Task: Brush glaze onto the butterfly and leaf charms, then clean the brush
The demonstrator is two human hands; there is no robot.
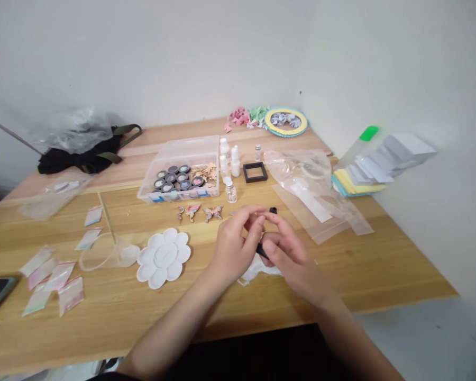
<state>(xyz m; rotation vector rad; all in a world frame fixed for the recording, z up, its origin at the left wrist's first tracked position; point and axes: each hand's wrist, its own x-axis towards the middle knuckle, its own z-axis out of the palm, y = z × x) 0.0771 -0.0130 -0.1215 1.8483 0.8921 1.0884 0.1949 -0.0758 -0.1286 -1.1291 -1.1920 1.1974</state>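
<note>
Black and hard to make out: small black piece (262, 250) pinched between left hand (238, 246) and right hand (291, 254), pressed together. Held low over white tissue (257, 272) on the surface (381, 264), probably to catch drips.

White flower palette (164, 257), clear jar box (170, 197), black frame (255, 180)

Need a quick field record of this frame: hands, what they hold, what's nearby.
left hand: fingers curled, meeting the other hand; grip unclear
right hand: pinches small black object
under hands: crumpled white tissue
nearby left: white flower-shaped plastic palette
behind: clear plastic box of round jars, black square frame
surface: light wooden table
</note>
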